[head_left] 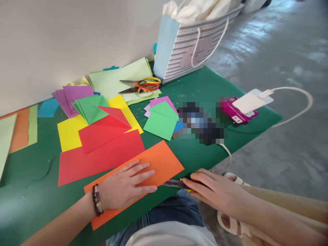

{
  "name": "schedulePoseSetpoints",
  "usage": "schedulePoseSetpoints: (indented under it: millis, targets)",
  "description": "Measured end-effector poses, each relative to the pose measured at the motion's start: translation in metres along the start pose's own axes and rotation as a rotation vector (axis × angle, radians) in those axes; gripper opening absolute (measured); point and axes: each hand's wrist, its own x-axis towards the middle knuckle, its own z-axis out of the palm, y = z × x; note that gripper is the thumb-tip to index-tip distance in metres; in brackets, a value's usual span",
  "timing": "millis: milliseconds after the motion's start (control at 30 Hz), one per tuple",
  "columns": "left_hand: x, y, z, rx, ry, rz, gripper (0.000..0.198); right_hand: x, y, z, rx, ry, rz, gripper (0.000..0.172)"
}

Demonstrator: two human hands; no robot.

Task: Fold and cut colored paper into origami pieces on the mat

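In the head view, an orange sheet (164, 157) lies flat on the green table (51, 205), close to the person sitting there. The left hand (125, 188) is spread out on top of it, fingers a bit apart, pressing down but not gripping anything. The right hand (212, 188), just to the right of the orange sheet, is curled round a cutting tool (175, 183) with a dark blade and some yellow on it. Fingers hide the rest, so I can't tell what kind it is.

That blade worries me most. Its tip is at the near edge of the orange sheet, very near the left fingertips, so a slip could nick a finger. If the left hand pressed too lightly, the orange sheet could slide and get a crooked edge. A white cord (228, 153), right of the orange sheet, runs near the right hand and could get bumped.

There isn't much to read. Far behind the orange sheet stands a striped bag (176, 51) with a pink circle (197, 53) on it. Any words there are too small for me. Right of the orange sheet, a purple-pink block (242, 118) has white patches, but I can't read them. I can't find a brand name anywhere.
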Motion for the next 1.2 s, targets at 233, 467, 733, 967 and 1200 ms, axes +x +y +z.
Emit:
schedulePoseSetpoints:
  millis: [233,467,733,967,1200]
  targets:
    - [0.001,-0.001,-0.001,0.018,-0.021,-0.004,0.042,0.011,-0.008,0.002,0.017,-0.031,-0.004,0.027]
    - [0.001,-0.001,0.000,0.018,-0.020,0.003,0.041,0.010,-0.009,0.003,0.031,-0.101,-0.040,0.031]
    - [0.000,-0.001,-0.002,0.034,-0.005,0.007,0.043,0.004,-0.010,-0.005,0.050,-0.087,-0.029,0.030]
    - [0.009,0.002,-0.001,0.040,0.037,0.003,0.043,0.011,-0.016,-0.007,0.030,0.032,0.018,0.024]
    - [0.008,0.001,0.001,0.071,0.079,0.008,0.038,0.010,-0.017,0.002,-0.009,-0.050,0.005,0.031]
